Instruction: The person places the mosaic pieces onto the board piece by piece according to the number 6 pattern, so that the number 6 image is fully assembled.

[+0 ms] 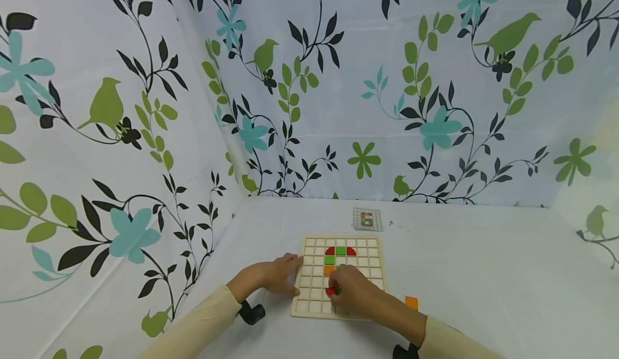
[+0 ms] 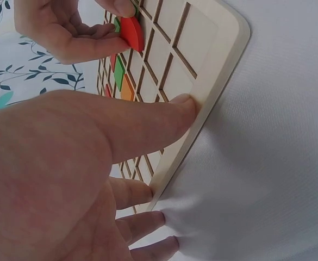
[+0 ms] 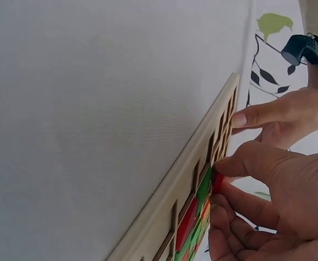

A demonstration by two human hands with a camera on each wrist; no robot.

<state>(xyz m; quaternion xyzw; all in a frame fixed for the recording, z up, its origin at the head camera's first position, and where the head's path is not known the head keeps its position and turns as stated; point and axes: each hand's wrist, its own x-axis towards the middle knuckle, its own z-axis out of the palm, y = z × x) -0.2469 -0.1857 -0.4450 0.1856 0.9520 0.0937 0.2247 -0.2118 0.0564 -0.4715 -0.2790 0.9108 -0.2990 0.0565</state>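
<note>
A wooden grid board (image 1: 314, 309) lies on the white-covered table. My left hand (image 1: 276, 275) steadies its left side, with the thumb resting on the rim and the fairly straight fingers touching the edge. Over the lower middle squares, my right hand (image 1: 355, 292) pinches a red round-edged tile (image 2: 132, 33) between thumb and fingers. The tile stands tilted against the board, close to a green tile (image 3: 204, 184). Further up the grid are an orange tile (image 1: 329, 270), green tiles (image 1: 340, 251) and red round-edged tiles (image 1: 330, 251). My right hand hides some squares.
Behind the board lies a small pattern card (image 1: 367, 219) showing a coloured grid design. An orange piece (image 1: 411, 302) sits on the table to the right, partly covered by my right forearm. A leaf-and-bird printed curtain (image 1: 309, 106) hangs behind and to the left.
</note>
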